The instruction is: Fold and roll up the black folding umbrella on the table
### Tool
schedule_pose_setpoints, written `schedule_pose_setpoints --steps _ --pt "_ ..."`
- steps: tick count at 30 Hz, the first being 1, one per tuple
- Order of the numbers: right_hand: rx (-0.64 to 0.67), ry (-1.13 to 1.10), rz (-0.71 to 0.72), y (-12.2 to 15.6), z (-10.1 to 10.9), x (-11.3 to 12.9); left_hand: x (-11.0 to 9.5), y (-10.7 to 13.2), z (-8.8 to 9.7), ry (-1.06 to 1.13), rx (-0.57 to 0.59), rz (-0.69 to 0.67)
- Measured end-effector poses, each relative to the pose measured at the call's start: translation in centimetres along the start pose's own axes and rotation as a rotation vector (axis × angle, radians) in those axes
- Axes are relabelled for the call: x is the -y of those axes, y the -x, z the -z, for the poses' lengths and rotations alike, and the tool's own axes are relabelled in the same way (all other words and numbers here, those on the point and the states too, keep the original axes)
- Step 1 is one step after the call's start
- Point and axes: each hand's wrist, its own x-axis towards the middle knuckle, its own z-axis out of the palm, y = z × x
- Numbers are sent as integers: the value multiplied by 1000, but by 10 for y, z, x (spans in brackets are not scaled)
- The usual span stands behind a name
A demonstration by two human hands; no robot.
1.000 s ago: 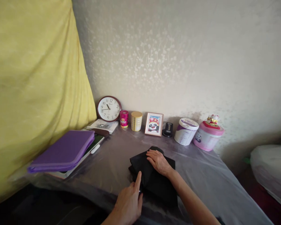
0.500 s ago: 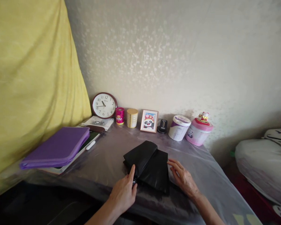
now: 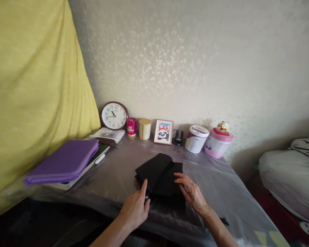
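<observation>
A black folding umbrella (image 3: 154,171) lies collapsed on the table, its fabric panels loose and spread to the right. My left hand (image 3: 136,208) is closed around its dark handle end at the near side, index finger stretched along the fabric. My right hand (image 3: 192,195) rests at the right-hand panel, fingers slightly bent and apart, fingertips touching the cloth. The palm and most of the handle are hidden under my left fingers. A small black piece, perhaps a strap, shows beside my right forearm.
A table (image 3: 113,171) with a clear plastic cover carries a purple folder (image 3: 64,161) at left. Along the wall stand a clock (image 3: 114,116), a pink tin (image 3: 131,127), a yellow tin (image 3: 145,129), a framed panda picture (image 3: 163,132), a purple-white tub (image 3: 196,139) and a pink tub (image 3: 217,144).
My right hand has moved left, its fingers now over the right panel, whose edge has shifted slightly inward. My left hand keeps its hold on the handle.
</observation>
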Motion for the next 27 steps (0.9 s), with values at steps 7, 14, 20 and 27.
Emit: schedule_pose_setpoints --steps 7,14,20,27 --pt "-145 -98 56 -57 -18 12 2 0 -3 7 -25 -25" --pt "-113 -90 48 -96 -48 22 -1 0 -1 -27 -8 -27" --pt "5 79 -27 -107 -70 23 -1 1 -5 -64 -21 -35" --pt "89 272 54 -110 -79 22 -5 4 -3 -63 -44 -43"
